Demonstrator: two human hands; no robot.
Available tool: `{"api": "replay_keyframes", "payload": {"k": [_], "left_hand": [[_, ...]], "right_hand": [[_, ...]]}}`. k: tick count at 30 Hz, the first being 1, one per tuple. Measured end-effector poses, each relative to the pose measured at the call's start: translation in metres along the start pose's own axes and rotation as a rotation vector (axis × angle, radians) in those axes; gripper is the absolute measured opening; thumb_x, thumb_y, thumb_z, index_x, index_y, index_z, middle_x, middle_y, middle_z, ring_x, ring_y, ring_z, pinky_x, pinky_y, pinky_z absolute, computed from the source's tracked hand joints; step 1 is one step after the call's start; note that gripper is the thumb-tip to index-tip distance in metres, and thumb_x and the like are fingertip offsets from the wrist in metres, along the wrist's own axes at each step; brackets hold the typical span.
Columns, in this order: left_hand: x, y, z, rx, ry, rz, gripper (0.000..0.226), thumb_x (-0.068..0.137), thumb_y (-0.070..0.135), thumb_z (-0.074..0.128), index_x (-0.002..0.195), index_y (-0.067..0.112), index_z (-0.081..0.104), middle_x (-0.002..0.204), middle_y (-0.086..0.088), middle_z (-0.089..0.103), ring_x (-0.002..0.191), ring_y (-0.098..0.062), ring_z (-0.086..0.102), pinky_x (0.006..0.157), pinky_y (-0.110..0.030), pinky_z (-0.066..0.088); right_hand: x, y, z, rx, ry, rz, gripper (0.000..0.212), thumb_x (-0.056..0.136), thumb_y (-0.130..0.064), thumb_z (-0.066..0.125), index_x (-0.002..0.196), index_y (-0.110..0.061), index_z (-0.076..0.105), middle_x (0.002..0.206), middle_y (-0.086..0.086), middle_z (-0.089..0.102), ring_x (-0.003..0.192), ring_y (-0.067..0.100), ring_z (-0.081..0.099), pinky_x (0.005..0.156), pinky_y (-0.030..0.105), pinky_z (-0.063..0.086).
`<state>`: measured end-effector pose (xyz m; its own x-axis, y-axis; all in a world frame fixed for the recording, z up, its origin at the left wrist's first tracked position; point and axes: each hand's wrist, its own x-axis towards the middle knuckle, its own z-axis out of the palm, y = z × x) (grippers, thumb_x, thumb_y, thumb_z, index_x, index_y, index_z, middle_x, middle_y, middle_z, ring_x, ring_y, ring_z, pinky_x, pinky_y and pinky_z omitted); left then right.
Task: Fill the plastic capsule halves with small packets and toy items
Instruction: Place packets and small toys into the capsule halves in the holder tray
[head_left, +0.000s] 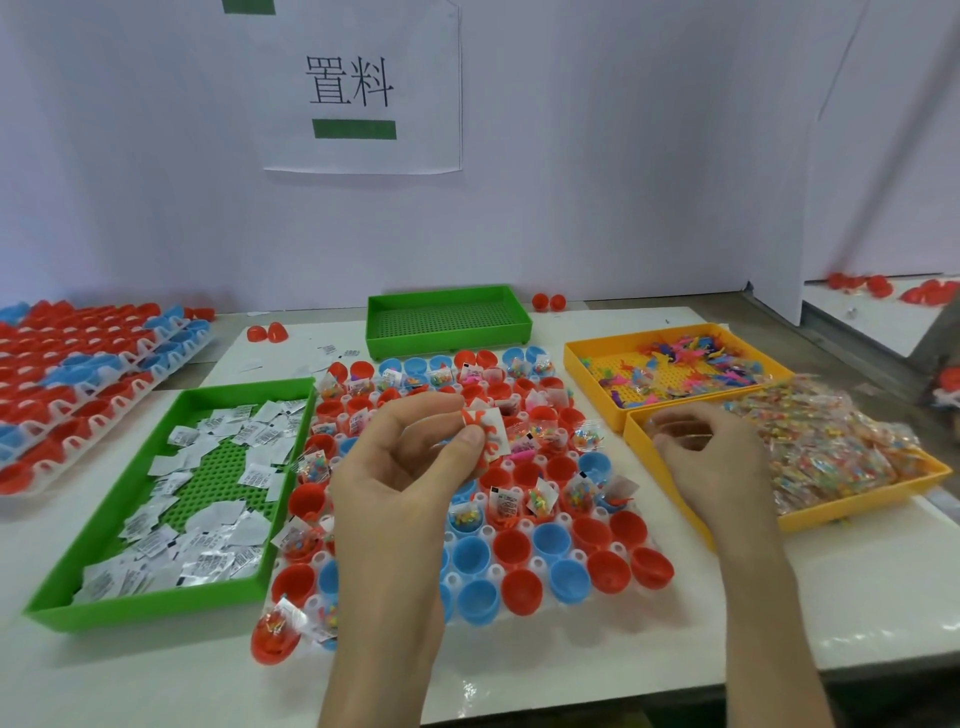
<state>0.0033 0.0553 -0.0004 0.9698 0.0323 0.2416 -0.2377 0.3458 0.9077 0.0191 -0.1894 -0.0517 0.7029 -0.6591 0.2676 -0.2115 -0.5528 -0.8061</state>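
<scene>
A white holder (582, 556) in the middle carries rows of red and blue capsule halves (511, 545); the far rows hold packets and toys, the near rows are bare. My left hand (410, 457) hovers over the holder and pinches a small white packet with a red toy (488, 434) between thumb and fingers. My right hand (711, 457) is curled over the near orange tray (665, 488) of clear bead packets (831, 447); whether it holds one is hidden.
A green tray (156, 603) of white printed packets lies at the left. A bare green tray (449, 317) stands behind, an orange tray (582, 374) of coloured toys at the right. More holders of capsule halves (78, 374) sit far left. Loose red halves (267, 332) lie about.
</scene>
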Motion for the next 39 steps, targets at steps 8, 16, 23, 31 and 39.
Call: {"api": "replay_keyframes", "payload": {"k": [8, 16, 23, 31, 39], "left_hand": [[0.003, 0.000, -0.003, -0.012, 0.004, 0.006, 0.019, 0.064, 0.022, 0.077, 0.082, 0.028, 0.078, 0.081, -0.004, 0.076, 0.080, -0.016, 0.074, 0.070, -0.020, 0.057], [0.004, -0.001, -0.006, 0.008, 0.007, 0.016, 0.019, 0.064, 0.025, 0.077, 0.082, 0.031, 0.078, 0.080, -0.002, 0.076, 0.080, -0.013, 0.073, 0.069, -0.017, 0.054], [0.003, -0.001, -0.005, 0.007, 0.005, 0.009, 0.020, 0.063, 0.024, 0.077, 0.082, 0.031, 0.077, 0.077, 0.002, 0.075, 0.076, -0.009, 0.071, 0.066, -0.015, 0.053], [0.000, -0.001, -0.003, 0.024, -0.040, -0.008, 0.024, 0.064, 0.026, 0.078, 0.088, 0.032, 0.078, 0.085, -0.004, 0.078, 0.085, -0.016, 0.075, 0.071, -0.015, 0.055], [-0.003, 0.002, 0.001, 0.051, -0.014, 0.085, 0.024, 0.066, 0.026, 0.081, 0.089, 0.030, 0.076, 0.083, 0.006, 0.075, 0.077, -0.005, 0.072, 0.065, -0.013, 0.054]], "right_hand": [[0.000, 0.002, -0.001, 0.169, 0.245, -0.002, 0.025, 0.077, 0.007, 0.074, 0.090, -0.015, 0.073, 0.083, 0.001, 0.071, 0.075, 0.013, 0.069, 0.068, 0.023, 0.051], [-0.003, -0.004, -0.003, 0.200, 0.341, -0.059, 0.020, 0.080, -0.002, 0.075, 0.080, -0.022, 0.074, 0.072, -0.010, 0.067, 0.072, 0.005, 0.067, 0.078, 0.041, 0.058], [-0.002, -0.003, -0.004, 0.229, 0.416, -0.089, 0.022, 0.085, -0.008, 0.072, 0.082, -0.029, 0.075, 0.080, -0.007, 0.071, 0.083, 0.011, 0.068, 0.081, 0.039, 0.058], [-0.011, -0.025, -0.015, 0.379, 0.409, -0.272, 0.016, 0.085, -0.008, 0.074, 0.089, -0.024, 0.074, 0.084, -0.006, 0.072, 0.081, 0.013, 0.071, 0.073, 0.022, 0.056], [-0.060, -0.101, -0.011, 0.627, -0.190, -0.445, 0.019, 0.081, -0.001, 0.078, 0.088, -0.017, 0.072, 0.083, -0.005, 0.075, 0.079, 0.012, 0.074, 0.073, 0.019, 0.058]]}}
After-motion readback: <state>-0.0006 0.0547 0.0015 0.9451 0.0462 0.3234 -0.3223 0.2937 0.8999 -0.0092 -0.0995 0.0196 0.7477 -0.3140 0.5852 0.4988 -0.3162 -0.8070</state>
